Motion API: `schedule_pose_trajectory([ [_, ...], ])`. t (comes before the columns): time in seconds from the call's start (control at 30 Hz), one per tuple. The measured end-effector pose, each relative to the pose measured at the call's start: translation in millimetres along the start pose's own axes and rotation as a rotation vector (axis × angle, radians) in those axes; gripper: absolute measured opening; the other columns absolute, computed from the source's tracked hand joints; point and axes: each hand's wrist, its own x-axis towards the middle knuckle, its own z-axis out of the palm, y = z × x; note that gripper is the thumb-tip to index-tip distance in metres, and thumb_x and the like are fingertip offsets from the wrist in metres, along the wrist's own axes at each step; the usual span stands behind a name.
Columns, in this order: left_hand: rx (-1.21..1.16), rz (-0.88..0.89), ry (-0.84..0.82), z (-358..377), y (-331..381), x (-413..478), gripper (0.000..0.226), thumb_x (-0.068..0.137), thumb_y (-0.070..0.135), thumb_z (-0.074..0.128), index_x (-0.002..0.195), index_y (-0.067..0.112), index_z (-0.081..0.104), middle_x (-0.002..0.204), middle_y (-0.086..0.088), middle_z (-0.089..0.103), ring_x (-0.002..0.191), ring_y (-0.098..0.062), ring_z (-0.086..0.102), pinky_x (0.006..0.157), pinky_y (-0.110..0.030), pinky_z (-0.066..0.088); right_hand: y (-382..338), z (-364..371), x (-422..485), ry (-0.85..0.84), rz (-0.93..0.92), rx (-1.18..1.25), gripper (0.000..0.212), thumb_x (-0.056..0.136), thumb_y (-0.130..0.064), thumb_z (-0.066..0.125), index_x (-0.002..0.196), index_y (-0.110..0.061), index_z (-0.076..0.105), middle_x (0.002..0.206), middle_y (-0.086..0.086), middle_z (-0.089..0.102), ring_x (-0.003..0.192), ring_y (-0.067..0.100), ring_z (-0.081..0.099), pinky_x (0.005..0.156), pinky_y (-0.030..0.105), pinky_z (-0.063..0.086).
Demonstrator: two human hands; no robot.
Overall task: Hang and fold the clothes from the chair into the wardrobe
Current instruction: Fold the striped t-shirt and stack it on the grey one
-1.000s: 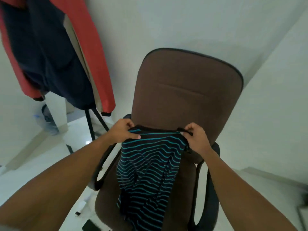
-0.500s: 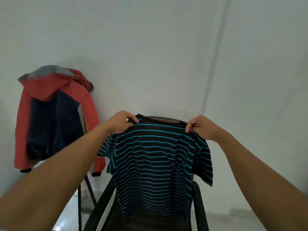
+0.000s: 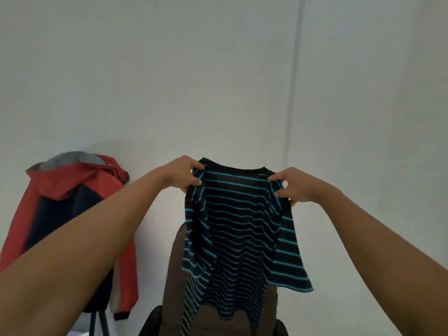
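A black T-shirt with teal stripes [image 3: 238,229] hangs in the air in front of me, held up by its shoulders. My left hand [image 3: 183,174] pinches the left shoulder beside the collar. My right hand [image 3: 294,185] grips the right shoulder. The shirt's hem falls in front of the brown office chair [image 3: 174,275], whose backrest shows below and behind the cloth. One sleeve flares out at the lower right. The wardrobe is not in view.
A red and navy hooded jacket [image 3: 72,214] hangs on a dark stand at the left, against the white wall [image 3: 218,81]. A vertical wall corner [image 3: 294,93] runs down at the right. The chair's black armrests [image 3: 151,321] show at the bottom.
Both hands have lifted the striped shirt up off the chair seat to chest height. My view has tilted upward, so the wall now fills most of the frame.
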Motion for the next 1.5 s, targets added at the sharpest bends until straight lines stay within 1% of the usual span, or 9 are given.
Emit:
schedule_pose_trajectory([
  [0.17,-0.194,-0.026,0.044,7,39,-3,0.063,0.087,0.0,0.07,0.144,0.0,0.043,0.106,-0.006,0.067,0.081,-0.021,0.074,0.074,-0.027,0.061,-12,-8,-5,0.057,0.007,0.333,0.053,0.09,0.001,0.061,0.142,-0.004,0.049,0.122,0.008,0.065,0.095,0.023,0.073,0.083,0.039,0.061],
  [0.33,-0.115,0.058,0.193,9,58,-1,0.072,0.081,-0.002,0.074,0.146,0.007,0.045,0.136,-0.005,0.055,0.083,-0.011,0.07,0.071,-0.019,0.054,-21,-20,-10,0.127,-0.049,0.413,0.075,0.08,0.0,0.076,0.147,-0.003,0.042,0.132,0.007,0.058,0.107,0.022,0.069,0.087,0.034,0.06],
  [0.5,-0.014,0.154,0.424,5,70,-1,0.041,0.081,0.014,0.081,0.12,0.011,0.069,0.104,-0.002,0.072,0.065,-0.009,0.072,0.069,-0.028,0.061,-36,-27,-19,0.402,-0.135,0.375,0.047,0.085,-0.003,0.074,0.13,0.001,0.06,0.104,0.013,0.07,0.082,0.024,0.075,0.075,0.036,0.063],
  [0.6,0.084,0.194,0.557,1,77,-4,0.023,0.079,0.027,0.082,0.101,0.021,0.076,0.099,0.005,0.072,0.078,-0.01,0.07,0.074,-0.029,0.058,-45,-32,-22,0.535,-0.139,0.21,0.018,0.085,-0.017,0.076,0.101,-0.007,0.074,0.08,0.007,0.073,0.067,0.019,0.072,0.066,0.035,0.061],
  [0.7,0.038,0.265,0.611,1,85,-8,0.012,0.08,0.024,0.082,0.091,0.02,0.077,0.09,0.009,0.07,0.085,-0.009,0.065,0.081,-0.027,0.055,-52,-35,-23,0.623,-0.133,0.113,0.017,0.086,-0.028,0.075,0.088,-0.011,0.072,0.077,-0.001,0.069,0.064,0.011,0.062,0.06,0.026,0.052],
  [0.83,-0.13,0.315,0.606,1,92,-14,0.01,0.084,0.014,0.077,0.083,0.02,0.069,0.09,0.006,0.068,0.083,-0.012,0.065,0.082,-0.032,0.059,-57,-34,-20,0.59,-0.098,0.217,0.017,0.092,-0.026,0.067,0.095,-0.01,0.061,0.095,0.004,0.066,0.084,0.021,0.069,0.066,0.039,0.063],
  [1.03,-0.085,0.305,0.607,0,84,-12,0.018,0.08,0.018,0.079,0.088,0.02,0.063,0.097,0.007,0.063,0.085,-0.015,0.062,0.083,-0.037,0.058,-58,-26,-23,0.503,-0.117,0.338,0.018,0.096,-0.012,0.061,0.095,-0.014,0.043,0.093,0.012,0.062,0.072,0.02,0.062,0.05,0.022,0.049],
  [1.33,-0.155,0.22,0.562,-3,69,-10,0.009,0.087,0.009,0.074,0.082,0.015,0.068,0.093,0.003,0.066,0.088,-0.011,0.063,0.068,-0.016,0.049,-56,-21,-21,0.419,-0.187,0.589,0.019,0.089,0.012,0.058,0.08,-0.004,0.063,0.102,0.021,0.066,0.091,0.029,0.07,0.079,0.042,0.062],
  [1.5,-0.202,0.211,0.534,-5,61,-5,0.005,0.088,0.013,0.073,0.093,0.015,0.073,0.102,0.002,0.068,0.089,-0.008,0.063,0.068,-0.014,0.051,-55,-20,-11,0.471,-0.132,0.417,0.018,0.091,0.004,0.061,0.09,-0.007,0.075,0.101,0.009,0.071,0.091,0.021,0.072,0.079,0.026,0.06],
])
